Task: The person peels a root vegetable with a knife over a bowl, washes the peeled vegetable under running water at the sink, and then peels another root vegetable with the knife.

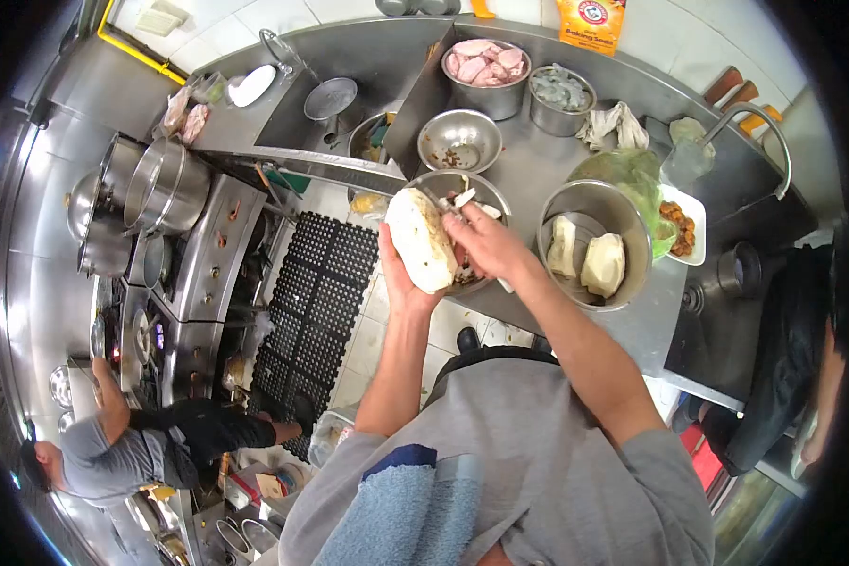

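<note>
My left hand [407, 283] holds up a large, pale, mostly peeled root vegetable [423, 241] with brown specks on it. Close against its right side is my right hand [486, 243], fingers curled; a small whitish end sticks out below the palm, but what it belongs to is hidden. Both hands are over a steel bowl [500, 193] with dark and white peelings in it. To the right, a deep steel pot [594, 193] holds two pale peeled pieces [602, 265].
Behind stand a bowl with brown scraps [459, 141], a pot of raw pink meat [486, 66] and a pot of greyish food [561, 99]. A green plastic bag [623, 174] and a white dish [693, 226] sit right. One person [132, 434] works at the stove; another stands right.
</note>
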The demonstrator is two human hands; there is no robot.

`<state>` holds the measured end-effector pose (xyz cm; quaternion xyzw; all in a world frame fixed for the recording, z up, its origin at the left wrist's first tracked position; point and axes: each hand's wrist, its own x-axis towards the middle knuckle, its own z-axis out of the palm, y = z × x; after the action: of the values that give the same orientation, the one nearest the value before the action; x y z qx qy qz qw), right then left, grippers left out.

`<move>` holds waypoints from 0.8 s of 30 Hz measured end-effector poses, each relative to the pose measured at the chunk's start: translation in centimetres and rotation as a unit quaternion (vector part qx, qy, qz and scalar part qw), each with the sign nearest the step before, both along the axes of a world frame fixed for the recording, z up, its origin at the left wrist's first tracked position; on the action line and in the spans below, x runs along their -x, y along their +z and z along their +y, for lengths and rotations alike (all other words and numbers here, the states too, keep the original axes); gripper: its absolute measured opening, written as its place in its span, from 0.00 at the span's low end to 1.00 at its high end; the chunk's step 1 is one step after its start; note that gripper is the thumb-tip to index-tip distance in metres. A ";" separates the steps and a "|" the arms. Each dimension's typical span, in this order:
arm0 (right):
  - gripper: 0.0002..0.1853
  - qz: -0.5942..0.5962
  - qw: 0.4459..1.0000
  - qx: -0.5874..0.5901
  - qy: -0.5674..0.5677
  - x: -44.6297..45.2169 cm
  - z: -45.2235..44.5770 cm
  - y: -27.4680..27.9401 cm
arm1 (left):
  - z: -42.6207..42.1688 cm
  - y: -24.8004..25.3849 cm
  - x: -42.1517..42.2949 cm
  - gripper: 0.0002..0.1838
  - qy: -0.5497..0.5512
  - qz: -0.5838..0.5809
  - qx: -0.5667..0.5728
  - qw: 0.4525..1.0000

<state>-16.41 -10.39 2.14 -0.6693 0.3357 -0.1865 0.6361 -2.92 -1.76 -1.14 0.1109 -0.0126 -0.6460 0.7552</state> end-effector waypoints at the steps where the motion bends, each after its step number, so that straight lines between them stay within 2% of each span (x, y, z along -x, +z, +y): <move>1: 0.33 0.008 0.999 0.046 -0.010 0.1 0.5 0.7 | -0.1 0.6 0.4 0.34 0.022 0.002 -0.021 1.000; 2: 0.44 0.018 1.000 0.006 0.018 0.4 0.5 0.9 | -0.2 0.1 0.6 0.36 0.001 -0.057 0.047 0.997; 5: 0.49 -0.012 0.982 0.188 -0.031 -0.5 0.9 -2.4 | -0.7 -0.1 0.9 0.38 0.041 -0.185 0.002 0.982; 6: 0.50 -0.003 0.995 0.096 0.002 0.1 0.9 -0.3 | -0.9 0.3 1.2 0.36 0.071 -0.209 -0.043 0.974; 9: 0.51 0.013 0.989 0.145 -0.026 0.3 1.1 0.0 | -0.9 1.6 1.5 0.32 0.103 -0.301 -0.155 0.935; 10: 0.52 0.024 0.988 0.149 -0.025 0.5 1.4 0.6 | -0.8 1.8 1.3 0.29 0.094 -0.317 -0.121 0.936; 13: 0.52 0.076 0.974 0.213 -0.008 0.0 1.9 0.7 | -0.3 2.6 0.1 0.28 0.033 -0.254 -0.076 0.964; 16: 0.47 0.035 0.989 0.147 0.002 0.0 1.6 0.7 | -0.6 -0.1 -1.5 0.29 0.008 -0.206 -0.089 0.975; 17: 0.46 0.023 0.992 0.124 0.004 0.0 1.4 0.7 | -0.4 -1.0 -2.2 0.29 -0.004 -0.174 -0.052 0.983; 18: 0.37 -0.033 0.999 0.003 0.005 0.0 1.1 0.4 | -0.3 -1.1 -2.5 0.28 -0.018 -0.140 -0.014 0.990; 19: 0.34 -0.029 0.998 -0.050 0.015 0.2 0.5 0.3 | -0.3 -1.2 -2.7 0.27 -0.033 -0.107 0.025 0.993; 21: 0.31 -0.019 0.987 -0.158 0.040 0.7 -0.6 0.0 | 0.0 0.0 -1.7 0.30 0.005 0.004 -0.037 0.999; 23: 0.32 0.034 0.991 -0.123 0.025 0.8 -0.9 -0.6 | -0.1 2.2 -0.4 0.32 0.037 0.106 -0.094 0.989; 24: 0.33 0.048 0.993 -0.109 0.011 1.0 -0.7 -0.6 | 0.4 1.5 -0.9 0.33 0.001 0.076 -0.045 0.996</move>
<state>-17.36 -11.10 1.52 -0.6077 0.3767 -0.1100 0.6905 -2.00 -1.39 0.37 0.0952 0.0737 -0.6515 0.7490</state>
